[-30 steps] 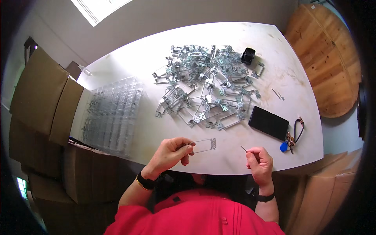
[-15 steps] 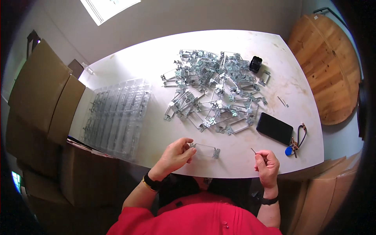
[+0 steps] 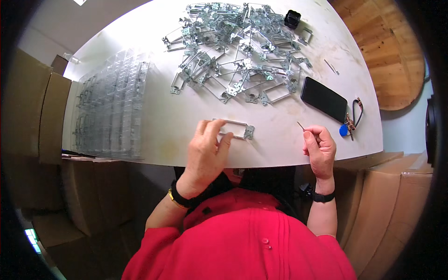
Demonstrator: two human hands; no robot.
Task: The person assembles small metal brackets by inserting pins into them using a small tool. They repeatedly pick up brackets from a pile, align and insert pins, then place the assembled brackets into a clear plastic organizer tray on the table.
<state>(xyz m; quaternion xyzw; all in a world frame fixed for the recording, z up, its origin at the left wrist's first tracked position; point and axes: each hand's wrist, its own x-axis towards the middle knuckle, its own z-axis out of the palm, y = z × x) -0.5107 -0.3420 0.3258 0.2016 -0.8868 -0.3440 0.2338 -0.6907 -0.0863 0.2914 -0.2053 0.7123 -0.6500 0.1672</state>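
Near the table's front edge, my left hand grips one end of a small rectangular metal frame. Its thumb and fingers span the two long bars, and they hide that end. A flat plate with holes shows at the frame's other end. To the right, my right hand is closed in a pinch on a thin metal pin that sticks up past the fingertips. Beyond both hands lies a tangled heap of similar metal frames.
Stacked clear plastic trays with metal parts stand at the left. On the right are a black phone, keys with a blue tag, loose thin pins and a small black container. Cardboard boxes flank the table.
The view has tilted down, so the table's contents sit higher in the picture. My left hand has turned, its fingers spread wider across the frame. My right hand still pinches the pin.
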